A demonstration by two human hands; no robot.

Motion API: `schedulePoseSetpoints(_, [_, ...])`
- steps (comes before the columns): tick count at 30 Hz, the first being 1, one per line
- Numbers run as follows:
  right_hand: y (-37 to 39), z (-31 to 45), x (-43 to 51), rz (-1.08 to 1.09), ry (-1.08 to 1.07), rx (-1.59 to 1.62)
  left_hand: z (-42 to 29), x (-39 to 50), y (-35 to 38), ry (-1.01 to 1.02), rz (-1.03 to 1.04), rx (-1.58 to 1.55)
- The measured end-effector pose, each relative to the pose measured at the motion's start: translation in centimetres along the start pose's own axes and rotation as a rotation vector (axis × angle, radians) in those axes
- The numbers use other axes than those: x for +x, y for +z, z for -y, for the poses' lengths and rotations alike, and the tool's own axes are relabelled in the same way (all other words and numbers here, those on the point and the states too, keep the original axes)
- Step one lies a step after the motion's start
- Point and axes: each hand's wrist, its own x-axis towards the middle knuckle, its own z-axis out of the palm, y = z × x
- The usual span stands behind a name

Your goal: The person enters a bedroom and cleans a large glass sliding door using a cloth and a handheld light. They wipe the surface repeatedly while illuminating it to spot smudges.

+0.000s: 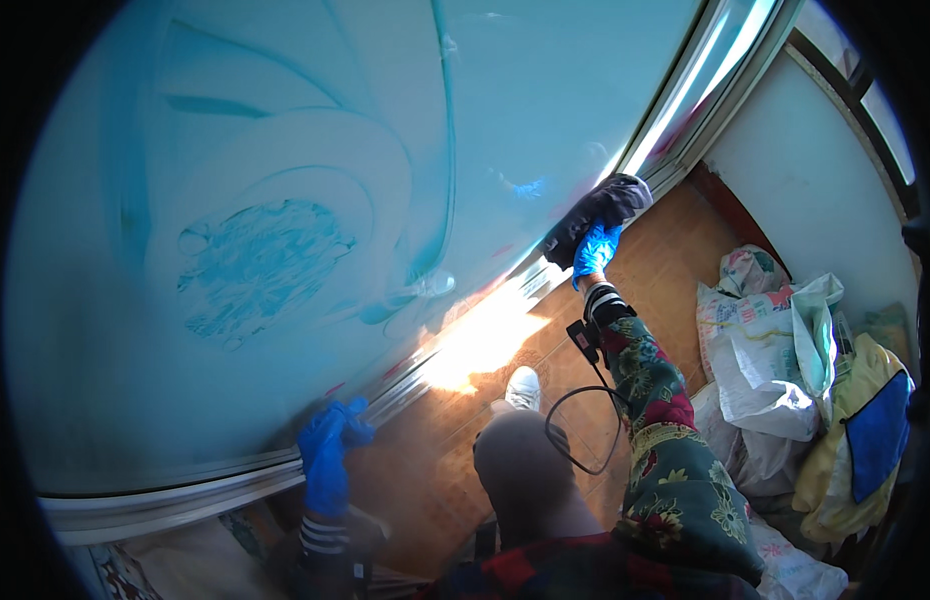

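Note:
Both hands wear blue disposable gloves. My right hand (598,251) holds a bunched dark cloth (600,214) against the metal frame (671,127) at the lower right edge of a large frosted glass panel (510,97). Its fingertips are partly hidden by the cloth. My left hand (337,435) is at the panel's bottom corner, its fingers bent near the frame; whether it grips the frame cannot be told. The panel bears a blue swirling pattern. A floral sleeve covers my right forearm, and a small black device with a cable is at that wrist.
Several white woven plastic bags (765,367) and a yellow and blue cloth bag (851,442) lie against the wall at right. Orange floor tiles (442,450) run beneath me, with my white shoe (523,388) on them. Bright sunlight falls along the frame.

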Motion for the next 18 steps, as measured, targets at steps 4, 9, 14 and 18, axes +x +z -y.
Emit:
schedulePoseSetpoints(4, [-0.5,-1.9,-0.4,-0.037,0.065,-0.153,0.6,0.1,0.0,0.060,0.064,0.014])
schedulePoseSetpoints(9, [-1.7,-7.1,-2.2,-0.095,0.027,-0.450,-0.5,-0.4,1.0,-0.030,0.007,-0.002])
schedulePoseSetpoints(14, [-3.0,-16.4,-3.2,0.019,0.559,-0.151,-1.5,-0.8,2.4,-0.069,-0.038,0.057])
schedulePoseSetpoints(18, [-3.4,-20.7,-3.3,-0.003,0.863,0.135,-1.0,-0.3,2.3,-0.116,-0.040,0.001])
